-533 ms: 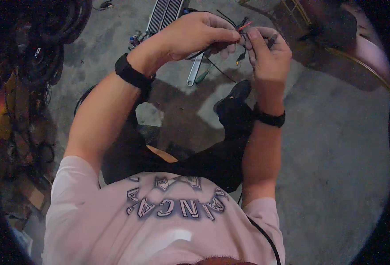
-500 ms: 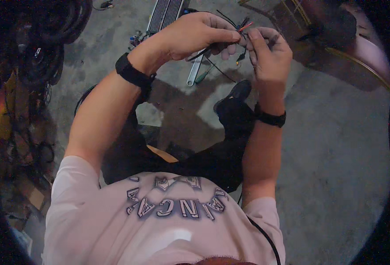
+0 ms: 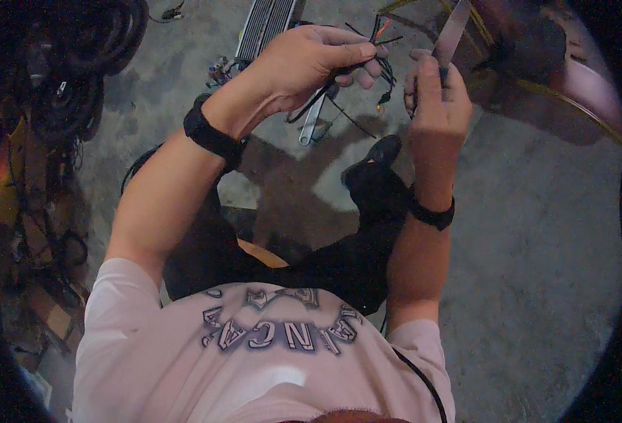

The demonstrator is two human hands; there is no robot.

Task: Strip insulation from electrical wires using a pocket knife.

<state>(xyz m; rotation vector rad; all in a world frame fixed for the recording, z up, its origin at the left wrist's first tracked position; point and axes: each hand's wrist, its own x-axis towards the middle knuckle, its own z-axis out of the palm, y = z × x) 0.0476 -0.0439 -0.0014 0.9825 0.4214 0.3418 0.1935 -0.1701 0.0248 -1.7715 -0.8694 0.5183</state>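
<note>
My left hand (image 3: 328,56) pinches a black cable (image 3: 306,109) between thumb and fingers. Beyond the fingertips, its end fans out into several thin black wires and a red wire (image 3: 384,28). A small connector (image 3: 380,107) dangles on a lead below. To the right, my right hand (image 3: 438,95) grips a knife (image 3: 454,34) with its pale blade pointing up and away. The knife's handle is mostly hidden in the fist. The blade stands apart from the wires.
On the concrete floor beyond my left wrist lies a finned metal box (image 3: 268,28) with plugs (image 3: 220,72) beside it. A wrench (image 3: 311,121) lies beneath the cable. Tyres (image 3: 113,35) and clutter line the left side; a pink, gold-edged object (image 3: 579,92) stands at far right.
My right hand has drawn back from the wires, and the knife blade now shows above it. The left hand still holds the cable, whose wire ends now spread further upward.
</note>
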